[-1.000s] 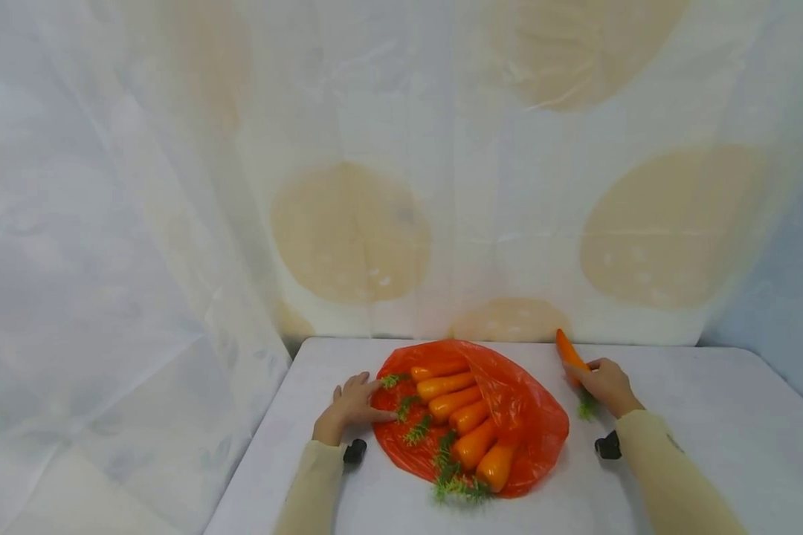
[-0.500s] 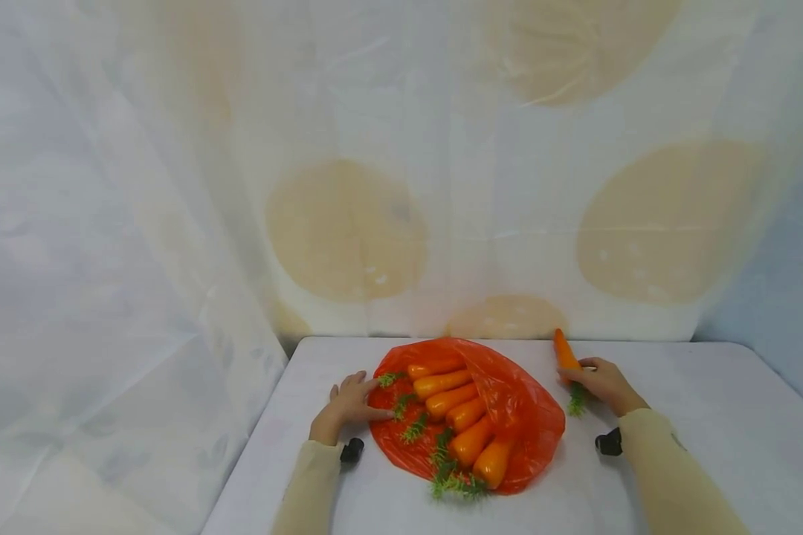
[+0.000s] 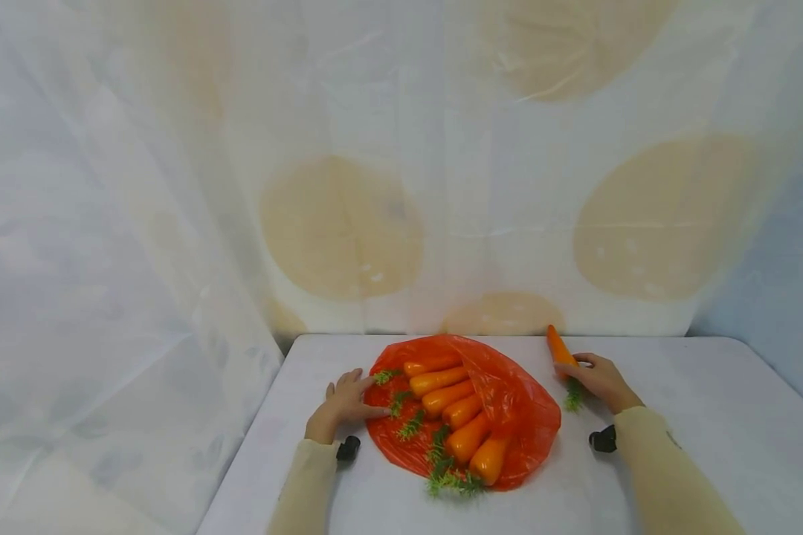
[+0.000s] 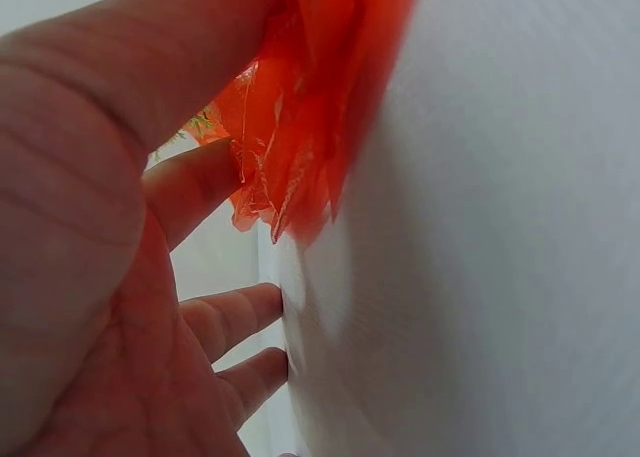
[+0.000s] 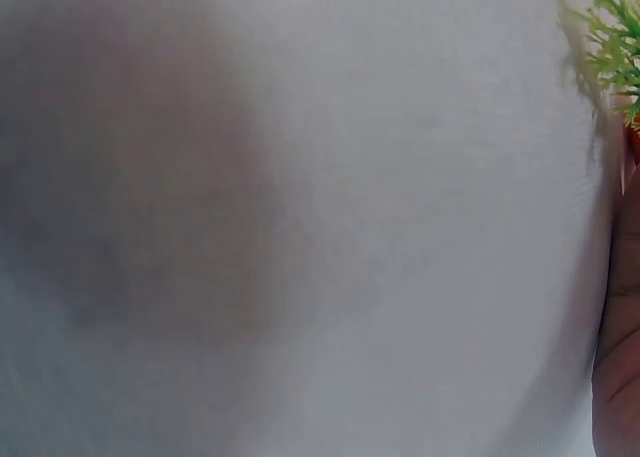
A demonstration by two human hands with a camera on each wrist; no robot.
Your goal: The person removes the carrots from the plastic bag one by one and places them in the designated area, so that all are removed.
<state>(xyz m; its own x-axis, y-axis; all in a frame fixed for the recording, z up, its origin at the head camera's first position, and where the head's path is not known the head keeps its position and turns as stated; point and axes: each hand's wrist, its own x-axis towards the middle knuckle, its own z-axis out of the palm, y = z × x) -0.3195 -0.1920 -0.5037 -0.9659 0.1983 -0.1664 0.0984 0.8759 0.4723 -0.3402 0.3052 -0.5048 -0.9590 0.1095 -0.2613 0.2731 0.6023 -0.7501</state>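
Note:
A red plastic bag [image 3: 531,423] lies on the table with several orange carrots [image 3: 447,397] in its mouth, their green tops toward the left and front. At the bag's left edge my left hand [image 3: 344,401] rests with fingers spread, thumb and forefinger touching the plastic; the left wrist view shows the crumpled bag edge [image 4: 300,157] against them and the other fingertips on the table. To the right of the bag, my right hand [image 3: 602,380] pinches a single carrot [image 3: 558,349] near its leafy end, its tip pointing to the back. In the right wrist view only its green top [image 5: 615,42] and part of the hand [image 5: 618,347] show.
The white table [image 3: 696,416] ends at the back against a pale curtain [image 3: 495,245] with tan round patches. More pale sheeting [image 3: 107,297] hangs at the left. A small black device sits at each wrist.
The single carrot has shifted slightly left and turned a little in my right hand's grip. My left hand stays at the bag's edge. The whole head view has drifted slightly.

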